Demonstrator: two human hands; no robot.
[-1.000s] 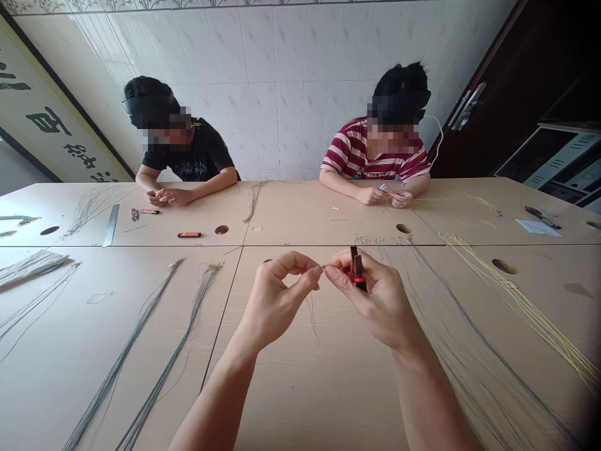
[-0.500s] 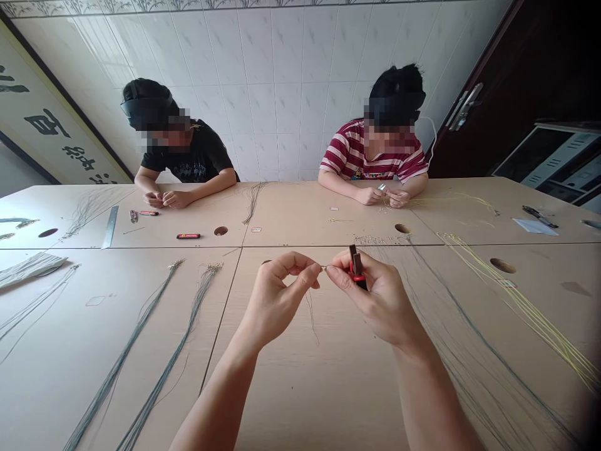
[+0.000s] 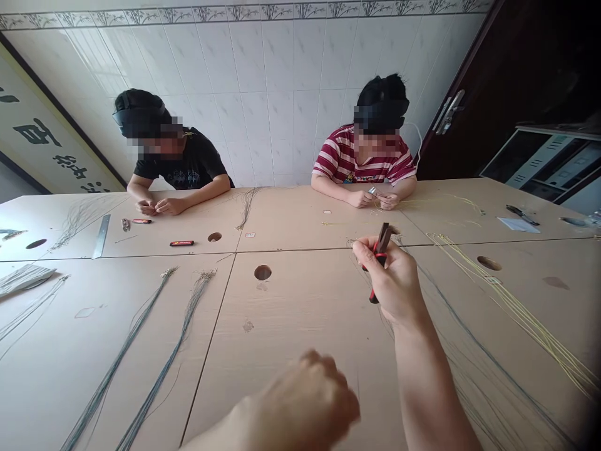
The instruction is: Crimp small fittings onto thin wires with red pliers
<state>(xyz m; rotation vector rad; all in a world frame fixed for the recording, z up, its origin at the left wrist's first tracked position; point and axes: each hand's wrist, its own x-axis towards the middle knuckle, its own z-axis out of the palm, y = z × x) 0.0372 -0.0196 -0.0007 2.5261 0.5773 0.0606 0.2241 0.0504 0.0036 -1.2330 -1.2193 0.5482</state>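
Note:
My right hand (image 3: 401, 282) is raised over the middle right of the table, wrapped around small pliers (image 3: 383, 239) with dark jaws and red-and-black handles. The jaws point up and away from me. Its thumb and forefinger come together at the left; anything tiny between them is too small to make out. Low in the view, my left hand (image 3: 300, 404) is blurred by motion, its fingers curled under like a fist. Whatever it may hold is hidden. Fine grey threads (image 3: 462, 319) run along the table beside my right forearm.
Two bundles of grey-green cord (image 3: 136, 338) lie at left, yellow cords (image 3: 526, 319) at right. Across the table sit two people, one in a black shirt (image 3: 188, 163), one in a striped shirt (image 3: 338, 156). A ruler (image 3: 101, 237), a red marker (image 3: 181, 243) and a round hole (image 3: 263, 272) also show.
My hands have parted from their fingertip meeting point. The left dropped down toward me, while the right shifted slightly right, keeping the pliers. The view has tilted a little.

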